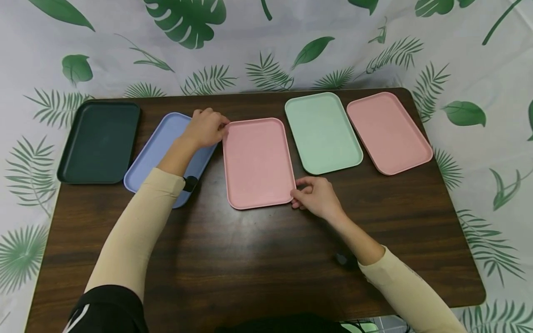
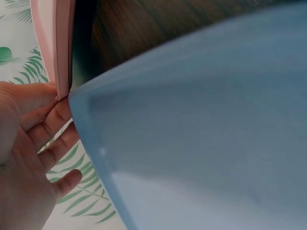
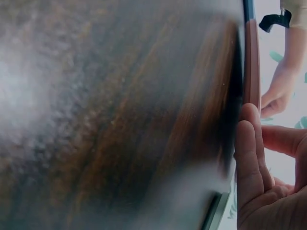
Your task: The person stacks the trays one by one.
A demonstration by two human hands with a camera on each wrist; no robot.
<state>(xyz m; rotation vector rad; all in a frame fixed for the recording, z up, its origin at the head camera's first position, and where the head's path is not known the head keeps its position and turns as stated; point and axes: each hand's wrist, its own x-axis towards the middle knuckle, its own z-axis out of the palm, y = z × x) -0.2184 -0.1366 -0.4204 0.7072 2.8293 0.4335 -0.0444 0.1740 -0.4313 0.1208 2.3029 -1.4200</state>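
Observation:
A pink tray (image 1: 258, 162) sits in the middle of the dark wooden table. My left hand (image 1: 206, 127) pinches its far left corner; in the left wrist view, the thumb and fingers of that hand (image 2: 29, 143) are on the pink rim (image 2: 62, 43). At the near right corner, my right hand (image 1: 318, 196) holds the same tray between thumb and fingers, with fingertips against the underside in the right wrist view. Below my left forearm lies a blue tray (image 1: 160, 134), partly hidden by it, its edge close to the left fingers.
A dark green tray (image 1: 102, 143) lies at the far left. To the right are a mint green tray (image 1: 325, 134) and a second pink tray (image 1: 389, 134), side by side. A leaf-patterned cloth (image 1: 266, 46) hangs behind the table (image 1: 250, 259).

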